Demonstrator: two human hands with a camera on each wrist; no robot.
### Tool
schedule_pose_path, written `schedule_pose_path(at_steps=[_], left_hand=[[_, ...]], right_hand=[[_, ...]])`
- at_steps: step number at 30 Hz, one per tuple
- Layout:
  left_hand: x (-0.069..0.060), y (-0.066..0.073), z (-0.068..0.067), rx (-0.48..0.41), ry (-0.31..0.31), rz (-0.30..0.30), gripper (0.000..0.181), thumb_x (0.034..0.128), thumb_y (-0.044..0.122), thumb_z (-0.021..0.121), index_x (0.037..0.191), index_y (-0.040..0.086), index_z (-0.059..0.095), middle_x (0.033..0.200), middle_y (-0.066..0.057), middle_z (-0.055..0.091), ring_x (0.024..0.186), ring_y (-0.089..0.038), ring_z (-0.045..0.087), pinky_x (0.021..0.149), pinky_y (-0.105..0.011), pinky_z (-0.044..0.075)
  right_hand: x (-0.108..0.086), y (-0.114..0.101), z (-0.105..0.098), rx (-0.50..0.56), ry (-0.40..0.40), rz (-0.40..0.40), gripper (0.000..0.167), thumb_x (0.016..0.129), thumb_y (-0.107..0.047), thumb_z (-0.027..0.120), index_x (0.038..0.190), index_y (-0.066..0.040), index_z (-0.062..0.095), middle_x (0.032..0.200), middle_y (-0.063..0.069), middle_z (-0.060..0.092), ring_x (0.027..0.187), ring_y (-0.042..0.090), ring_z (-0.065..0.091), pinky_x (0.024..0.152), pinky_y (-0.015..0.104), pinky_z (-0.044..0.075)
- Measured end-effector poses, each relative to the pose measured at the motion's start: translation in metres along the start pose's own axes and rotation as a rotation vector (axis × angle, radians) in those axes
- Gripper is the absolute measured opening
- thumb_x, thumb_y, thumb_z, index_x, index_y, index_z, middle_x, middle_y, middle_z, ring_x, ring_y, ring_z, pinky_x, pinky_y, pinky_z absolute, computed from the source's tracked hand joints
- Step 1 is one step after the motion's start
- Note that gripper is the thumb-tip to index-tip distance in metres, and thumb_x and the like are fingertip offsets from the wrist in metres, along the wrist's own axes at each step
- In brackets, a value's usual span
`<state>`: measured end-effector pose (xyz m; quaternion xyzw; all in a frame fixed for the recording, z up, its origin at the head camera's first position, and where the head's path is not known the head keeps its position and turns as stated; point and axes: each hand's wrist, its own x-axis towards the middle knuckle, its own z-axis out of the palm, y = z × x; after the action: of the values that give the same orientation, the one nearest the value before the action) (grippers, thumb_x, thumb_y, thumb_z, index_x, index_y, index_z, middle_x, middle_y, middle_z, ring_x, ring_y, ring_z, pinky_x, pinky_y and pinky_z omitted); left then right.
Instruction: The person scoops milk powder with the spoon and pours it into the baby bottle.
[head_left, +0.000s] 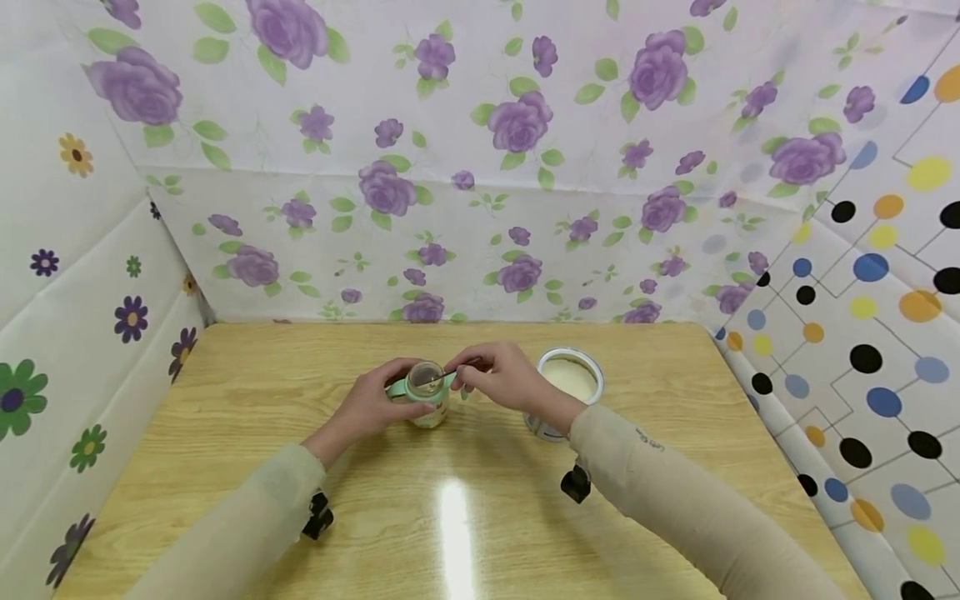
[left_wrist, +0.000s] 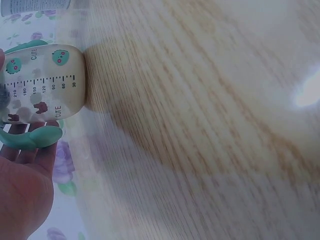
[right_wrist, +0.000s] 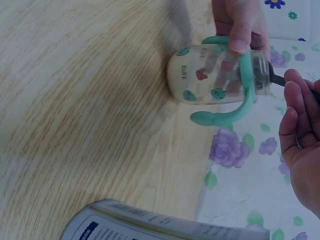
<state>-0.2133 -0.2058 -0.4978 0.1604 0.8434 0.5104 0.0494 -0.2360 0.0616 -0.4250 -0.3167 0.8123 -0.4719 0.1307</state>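
A clear baby bottle with measuring marks, cartoon prints and green side handles stands upright on the table, its top uncovered. My left hand grips it near the neck and one handle, the thumb across the front. Pale contents show through its wall in the left wrist view. With my right hand I pinch a dark, thin-handled spoon, whose lower end dips into the bottle's mouth. How much the bowl carries is hidden.
To the right, partly behind my right forearm, an open can of cream-coloured powder stands on the wooden table. Flowered cloth hangs along the back, and a dotted cloth borders the right side.
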Motion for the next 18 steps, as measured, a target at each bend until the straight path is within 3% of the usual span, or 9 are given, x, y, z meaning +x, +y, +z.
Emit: schedule_pose_path(at_steps=[4, 11, 18], left_hand=[[0.0000, 0.0009, -0.0001, 0.000, 0.001, -0.003, 0.070, 0.0862, 0.032, 0.093, 0.148, 0.020, 0.062, 0.140, -0.002, 0.069, 0.129, -0.027, 0.065, 0.107, -0.052, 0.054], [0.0004, 0.0013, -0.0004, 0.004, 0.002, 0.002, 0.069, 0.0863, 0.032, 0.093, 0.147, 0.019, 0.063, 0.139, -0.002, 0.069, 0.128, -0.027, 0.065, 0.107, -0.052, 0.054], [0.0006, 0.0017, 0.0001, 0.008, 0.003, 0.000, 0.071, 0.0856, 0.032, 0.094, 0.148, 0.019, 0.063, 0.140, -0.002, 0.069, 0.128, -0.027, 0.065, 0.107, -0.052, 0.055]], right_hand=[[0.0004, -0.0014, -0.0006, -0.014, 0.000, -0.007, 0.028, 0.111, -0.015, 0.055, 0.124, -0.007, 0.079, 0.099, 0.011, 0.081, 0.087, 0.031, 0.075, 0.069, 0.033, 0.058], [0.0012, -0.0026, -0.0011, -0.030, -0.003, -0.009, 0.027, 0.112, -0.016, 0.056, 0.125, -0.008, 0.078, 0.096, 0.003, 0.080, 0.086, 0.026, 0.076, 0.071, 0.034, 0.059], [0.0015, -0.0034, -0.0023, -0.020, 0.000, -0.004, 0.028, 0.112, -0.016, 0.055, 0.125, -0.007, 0.078, 0.097, 0.009, 0.080, 0.083, 0.016, 0.074, 0.071, 0.034, 0.059]])
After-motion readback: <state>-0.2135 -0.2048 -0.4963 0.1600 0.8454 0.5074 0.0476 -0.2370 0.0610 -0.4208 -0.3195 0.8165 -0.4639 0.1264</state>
